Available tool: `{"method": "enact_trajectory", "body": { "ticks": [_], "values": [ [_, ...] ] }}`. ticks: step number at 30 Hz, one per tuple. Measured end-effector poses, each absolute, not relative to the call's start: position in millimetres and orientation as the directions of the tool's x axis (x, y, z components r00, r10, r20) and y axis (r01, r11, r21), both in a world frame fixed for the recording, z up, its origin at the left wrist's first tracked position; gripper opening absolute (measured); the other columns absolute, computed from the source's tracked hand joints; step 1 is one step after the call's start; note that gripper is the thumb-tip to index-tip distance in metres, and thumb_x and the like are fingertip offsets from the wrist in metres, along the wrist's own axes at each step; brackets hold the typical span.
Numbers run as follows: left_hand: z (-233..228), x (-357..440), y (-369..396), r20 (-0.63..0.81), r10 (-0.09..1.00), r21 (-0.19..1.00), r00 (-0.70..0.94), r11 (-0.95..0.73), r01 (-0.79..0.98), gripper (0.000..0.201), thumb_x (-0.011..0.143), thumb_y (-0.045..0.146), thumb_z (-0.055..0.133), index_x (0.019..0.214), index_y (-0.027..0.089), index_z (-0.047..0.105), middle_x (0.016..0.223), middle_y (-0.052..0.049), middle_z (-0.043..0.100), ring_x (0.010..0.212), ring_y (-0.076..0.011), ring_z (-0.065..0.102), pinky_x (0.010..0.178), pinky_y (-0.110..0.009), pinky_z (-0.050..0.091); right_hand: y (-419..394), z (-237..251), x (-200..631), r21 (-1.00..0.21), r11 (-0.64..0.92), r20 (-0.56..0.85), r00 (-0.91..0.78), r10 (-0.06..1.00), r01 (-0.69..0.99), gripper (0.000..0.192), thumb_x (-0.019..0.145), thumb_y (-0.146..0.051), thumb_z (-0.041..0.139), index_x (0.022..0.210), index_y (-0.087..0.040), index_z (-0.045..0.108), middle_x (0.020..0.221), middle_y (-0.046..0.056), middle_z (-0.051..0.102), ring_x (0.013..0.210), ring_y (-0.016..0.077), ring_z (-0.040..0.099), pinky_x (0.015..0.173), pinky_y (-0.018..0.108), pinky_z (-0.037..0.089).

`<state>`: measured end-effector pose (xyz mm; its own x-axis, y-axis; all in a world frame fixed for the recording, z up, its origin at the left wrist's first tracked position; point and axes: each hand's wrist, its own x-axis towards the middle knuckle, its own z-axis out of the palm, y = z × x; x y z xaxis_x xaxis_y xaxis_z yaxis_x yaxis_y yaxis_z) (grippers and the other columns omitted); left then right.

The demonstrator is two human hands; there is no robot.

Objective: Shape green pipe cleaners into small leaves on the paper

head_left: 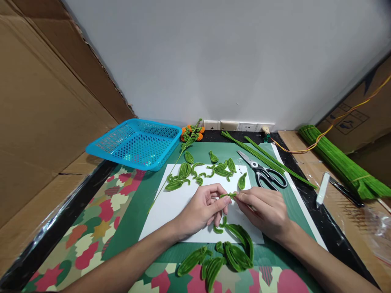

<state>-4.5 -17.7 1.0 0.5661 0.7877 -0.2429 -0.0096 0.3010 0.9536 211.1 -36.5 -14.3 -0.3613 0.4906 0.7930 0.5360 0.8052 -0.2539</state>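
Between my two hands, above a white sheet of paper [159, 215], is a short green pipe cleaner piece [228, 195]. My left hand [206, 205] pinches its left end between thumb and forefinger. The fingertips of my right hand [264, 207] are closed on its right end. Below my hands lie several fuzzy green leaves [238, 256] shaped from pipe cleaners, some on the paper's lower edge and some on the patterned cloth. More green leaves [184, 171] are spread along the top of the paper, and a single leaf [242, 181] sits just beyond my right hand.
Black-handled scissors [259, 169] lie partly open beside long green pipe cleaners [256, 150]. A blue basket [137, 146] and an orange-flowered stem [192, 136] stand at the back left. A thick green bundle [342, 162], a white-handled tool [323, 190] and a wire [305, 151] are on the right.
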Motion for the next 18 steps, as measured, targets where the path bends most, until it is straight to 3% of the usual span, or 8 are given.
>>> {"method": "enact_trajectory", "body": {
  "ticks": [7, 13, 18],
  "values": [
    [3.3, -5.1, -17.4, -0.252, 0.778, 0.946, 0.575, 0.322, -0.022, 0.036, 0.093, 0.048, 0.075, 0.091, 0.017, 0.058, 0.069, 0.002, 0.066, 0.043, -0.0057, 0.058, 0.036, -0.012, 0.032, -37.5, -15.9, 210.5, -0.282, 0.801, 0.794, -0.339, 0.504, 0.529, 0.012, 0.096, -0.005, 0.067, 0.099, -0.016, 0.068, 0.081, 0.008, 0.078, 0.066, 0.0175, 0.073, 0.063, 0.029, 0.058],
    [5.0, -8.9, -16.1, -0.276, 0.691, 0.910, 0.668, 0.411, -0.048, 0.036, 0.094, 0.046, 0.075, 0.088, 0.018, 0.054, 0.065, 0.002, 0.064, 0.044, -0.0065, 0.060, 0.036, -0.010, 0.035, -38.9, -15.8, 211.7, -0.274, 0.822, 0.799, -0.357, 0.484, 0.500, 0.012, 0.098, -0.005, 0.066, 0.102, -0.015, 0.069, 0.081, 0.008, 0.079, 0.066, 0.0179, 0.074, 0.062, 0.029, 0.057],
    [5.5, -8.1, -16.8, -0.285, 0.699, 0.902, 0.656, 0.427, -0.063, 0.035, 0.092, 0.044, 0.077, 0.087, 0.017, 0.056, 0.064, 0.002, 0.063, 0.044, -0.0065, 0.060, 0.036, -0.010, 0.035, -38.8, -18.3, 213.1, -0.285, 0.822, 0.796, -0.357, 0.490, 0.493, 0.014, 0.097, -0.004, 0.067, 0.107, -0.014, 0.070, 0.081, 0.008, 0.080, 0.064, 0.0174, 0.074, 0.060, 0.029, 0.055]
  ]
}}
